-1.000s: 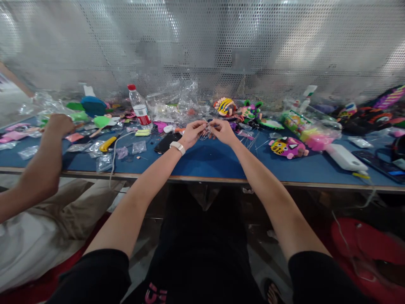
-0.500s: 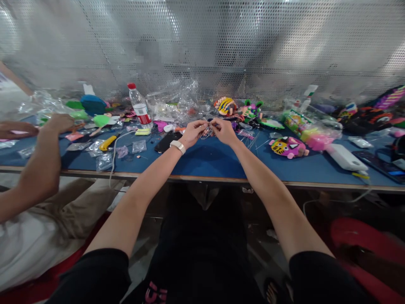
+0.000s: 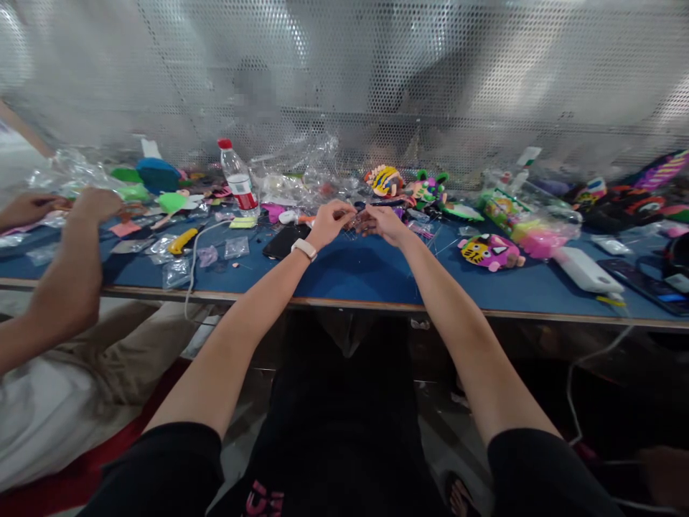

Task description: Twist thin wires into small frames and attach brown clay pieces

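Note:
Above the middle of the blue table, my left hand (image 3: 329,221) pinches a thin wire piece (image 3: 352,232), which looks like a small openwork frame and shows only faintly. Just to the right of it is my right hand (image 3: 386,222), its fingers bent and apart close to the wire; whether they touch it is hard to make out. A dark phone (image 3: 285,243) lies beside my left wrist. Loose thin wires (image 3: 437,243) lie to the right of my right hand.
A bottle (image 3: 238,179), a yellow cutter (image 3: 184,241) and small plastic bags stand left. Colourful foam animals (image 3: 491,253), a white power bank (image 3: 588,270) and a phone (image 3: 649,283) are right. A co-worker's hands (image 3: 97,205) work at far left. A perforated metal panel (image 3: 344,64) rises behind.
The fingers of my right hand have loosened and spread away from the wire piece, while my left hand keeps its pinch. At lower right, the red stool has mostly gone from sight behind something dark.

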{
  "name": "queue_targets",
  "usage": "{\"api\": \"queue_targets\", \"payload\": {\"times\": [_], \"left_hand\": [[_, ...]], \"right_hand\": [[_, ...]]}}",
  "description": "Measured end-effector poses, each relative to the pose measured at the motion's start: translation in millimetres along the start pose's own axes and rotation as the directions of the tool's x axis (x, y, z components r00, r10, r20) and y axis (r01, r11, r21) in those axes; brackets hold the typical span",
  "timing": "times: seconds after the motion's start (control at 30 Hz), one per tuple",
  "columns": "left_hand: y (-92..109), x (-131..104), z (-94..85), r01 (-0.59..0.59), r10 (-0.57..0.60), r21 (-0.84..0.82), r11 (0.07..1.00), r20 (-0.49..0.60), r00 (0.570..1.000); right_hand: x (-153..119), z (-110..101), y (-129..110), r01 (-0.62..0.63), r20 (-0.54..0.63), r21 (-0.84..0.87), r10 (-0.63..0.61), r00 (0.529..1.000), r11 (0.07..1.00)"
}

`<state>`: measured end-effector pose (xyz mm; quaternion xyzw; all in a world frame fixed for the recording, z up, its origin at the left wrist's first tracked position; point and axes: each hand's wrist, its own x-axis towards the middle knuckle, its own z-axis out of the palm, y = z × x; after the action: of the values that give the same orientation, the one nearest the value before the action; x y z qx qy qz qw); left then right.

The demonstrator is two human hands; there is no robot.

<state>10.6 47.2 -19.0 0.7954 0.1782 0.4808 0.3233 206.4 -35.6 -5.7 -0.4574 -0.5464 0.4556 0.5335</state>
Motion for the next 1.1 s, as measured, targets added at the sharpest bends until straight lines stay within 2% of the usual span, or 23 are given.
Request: {"api": "queue_targets", "payload": {"times": [0.1, 0.27, 0.47, 0.67, 0.77, 0.93, 1.1], "left_hand": [[3, -1, -1.8, -0.112, 0.112, 0.183, 0.977, 0.008, 0.994], [7, -2, 1.0, -0.146, 0.143, 0.294, 0.945, 0.035, 0.989], [7, -4, 2.6, -0.082, 0.082, 0.189, 0.979, 0.007, 0.997], [9, -6, 5.9, -0.057, 0.051, 0.134, 0.989, 0.052, 0.997], [7, -6, 8.5, -0.014, 0.011, 0.105, 0.994, 0.028, 1.0], [-5, -3, 10.2, 0.073, -0.068, 0.081, 0.994, -0.06, 0.996], [-15, -4, 13.9, 0.217, -0.218, -0.031, 0.976, -0.048, 0.975]], "right_hand": [[-1, -3, -1, -0.065, 0.032, 0.034, 0.064, 0.997, 0.997], [2, -2, 6, -0.007, 0.016, 0.021, 0.006, 1.0, 1.0], [6, 6, 12, -0.048, -0.046, 0.108, 0.054, 0.998, 0.993], [8, 9, 14, -0.084, -0.107, 0.104, 0.095, 0.99, 0.991], [10, 9, 16, -0.033, -0.132, 0.088, 0.045, 0.99, 0.996], [12, 8, 21, 0.036, -0.105, -0.005, -0.036, 0.994, 0.999], [12, 9, 25, 0.152, -0.093, -0.172, -0.17, 0.981, 0.973]]}}
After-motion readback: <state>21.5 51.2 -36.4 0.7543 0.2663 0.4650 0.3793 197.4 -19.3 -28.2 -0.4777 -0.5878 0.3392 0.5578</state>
